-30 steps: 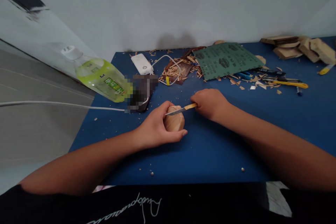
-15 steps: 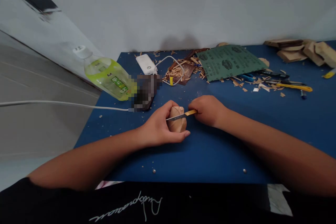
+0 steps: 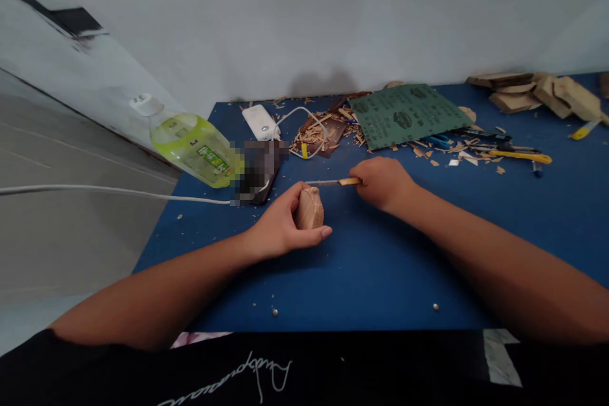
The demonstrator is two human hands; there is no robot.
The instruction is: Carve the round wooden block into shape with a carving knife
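A small rounded piece of light wood (image 3: 309,209) sits between the thumb and fingers of my left hand (image 3: 285,223), above the blue table. My right hand (image 3: 382,182) is closed round the yellow handle of a knife (image 3: 349,182). The knife's thin blade points left, just beyond the top of the wood, near my left fingertips. Whether the blade touches the wood I cannot tell.
On the blue table (image 3: 380,279) lie a green sandpaper sheet (image 3: 412,115), wood shavings (image 3: 316,134), a white power bank (image 3: 259,122) with a cable, a yellow cutter (image 3: 521,155) and wood blocks (image 3: 552,92). A bottle (image 3: 195,149) leans at the left beside a dark, blurred object (image 3: 261,171).
The knife has moved off the face of the wood to its far side, and my right hand has gone slightly forward. The wood has turned a little in my left hand.
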